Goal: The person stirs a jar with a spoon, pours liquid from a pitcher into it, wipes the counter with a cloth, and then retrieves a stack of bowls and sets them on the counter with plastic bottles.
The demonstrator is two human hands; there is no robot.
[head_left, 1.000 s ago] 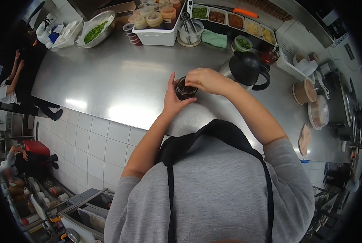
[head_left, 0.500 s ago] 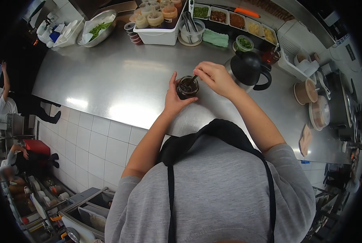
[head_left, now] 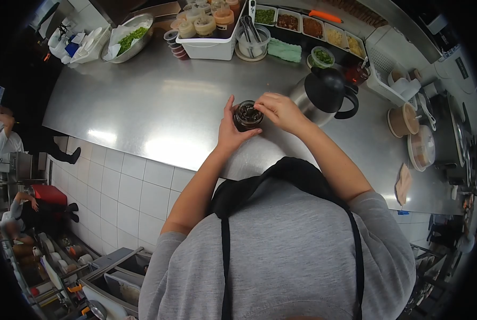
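A small glass jar [head_left: 247, 124] with dark, wet-looking contents stands on the steel counter [head_left: 158, 106]. Fingers and thumb of my left hand [head_left: 232, 132] curve round its left and near sides, holding it. Over the jar's right rim, my right hand [head_left: 282, 111] pinches a thin, spoon-like utensil [head_left: 255, 107] whose lower end is down in the jar. Most of the utensil is hidden by my fingers and the contents. Just right of that hand is a steel jug [head_left: 305, 101] with a black lid and handle.
Along the back are a colander of greens [head_left: 133, 40], a white bin of sauce containers [head_left: 206, 49], a tub with tongs [head_left: 253, 45], a green cloth [head_left: 284, 50] and several topping trays [head_left: 313, 28]. Lidded bowls [head_left: 421, 148] stand right. Two people are at the far left.
My right hand has dipped slightly lower and closer over the jar, and less of the utensil's handle shows. My left hand stays put. A person at far left has lowered an arm.
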